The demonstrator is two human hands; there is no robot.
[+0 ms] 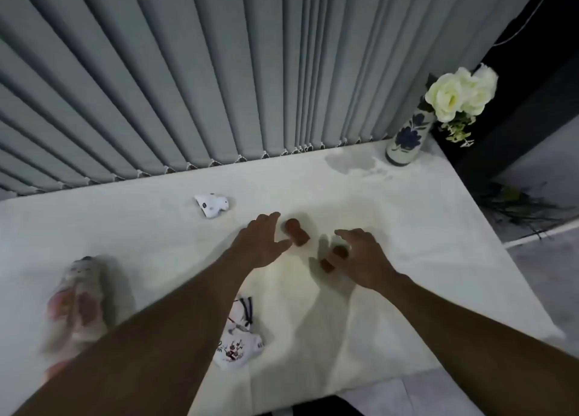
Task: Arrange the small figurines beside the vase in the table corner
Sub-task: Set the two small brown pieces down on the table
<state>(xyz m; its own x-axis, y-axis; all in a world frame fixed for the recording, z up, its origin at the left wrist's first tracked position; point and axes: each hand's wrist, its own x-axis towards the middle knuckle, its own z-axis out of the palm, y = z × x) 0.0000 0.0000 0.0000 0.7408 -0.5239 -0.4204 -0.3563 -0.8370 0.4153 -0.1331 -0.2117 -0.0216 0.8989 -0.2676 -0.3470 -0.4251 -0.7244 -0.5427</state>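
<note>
The white table (407, 227) carries the flowered vase (406, 139) in its far right corner. A blurred pink figurine (78, 302) lies near left; no writing is legible. Left hand (260, 243), fingers spread, sits just beside one brown figurine (296, 232). Right hand (360, 259) half hides another brown figurine (333, 259); its grip is unclear.

Grey vertical blinds (188, 70) hang behind the far edge of the white desk (407, 227), their weighted hems just above it. Right of the blinds a thin white cable (529, 17) runs down a dark wall. Below that wall, dark twigs (517, 208) lie on the grey floor (545, 290).
</note>
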